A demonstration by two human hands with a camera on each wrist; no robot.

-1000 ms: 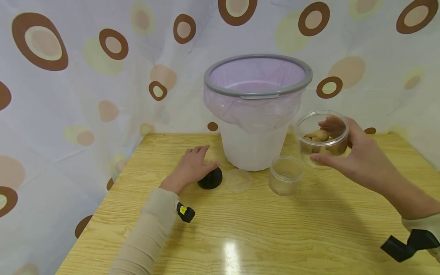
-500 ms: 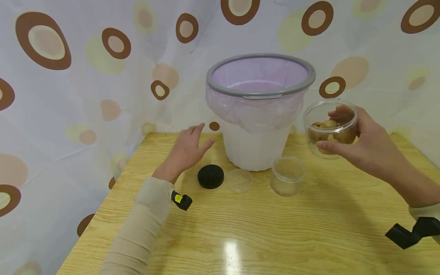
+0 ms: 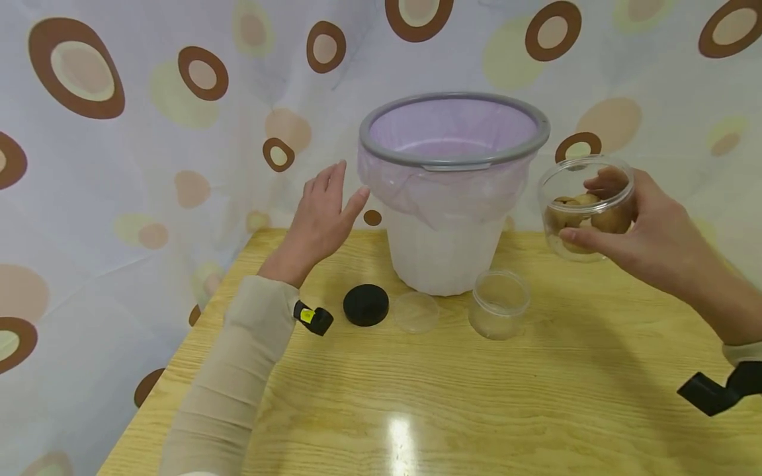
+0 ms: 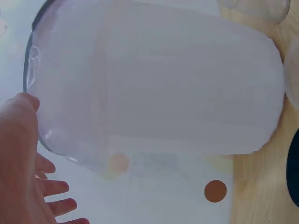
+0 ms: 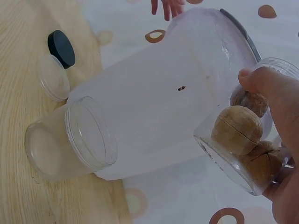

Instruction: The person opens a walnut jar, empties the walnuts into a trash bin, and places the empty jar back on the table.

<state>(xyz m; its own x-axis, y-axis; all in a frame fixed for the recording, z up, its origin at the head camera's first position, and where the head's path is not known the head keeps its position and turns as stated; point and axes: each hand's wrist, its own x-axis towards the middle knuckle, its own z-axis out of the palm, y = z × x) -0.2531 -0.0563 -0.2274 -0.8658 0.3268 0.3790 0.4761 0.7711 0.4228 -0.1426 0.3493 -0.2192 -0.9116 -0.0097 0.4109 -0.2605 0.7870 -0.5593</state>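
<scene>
A clear lidless jar holding walnuts is gripped by the right hand, thumb in front and fingers curled behind, at the right of the head view, raised off the table and just right of the bin rim. The jar is tilted slightly, its mouth turned up and toward the bin. The left hand is held with fingers straight and spread, left of centre, just beside the bin's bag-covered wall; contact cannot be confirmed from either view. Risks judged from this arrangement: walnuts could roll out early if the open mouth dips further short of the rim; the smooth wall could slip in a one-handed grip; the light lined bin could be pushed or tipped if struck by the jar or pressed by the left hand; the loose purple liner could be dragged. An empty clear jar, a clear lid and a black cap lie low at centre, where a dropped nut or a low forearm could knock them. No brand, label or readable writing is seen; a yellow tag on the left wrist device is too small to read.
</scene>
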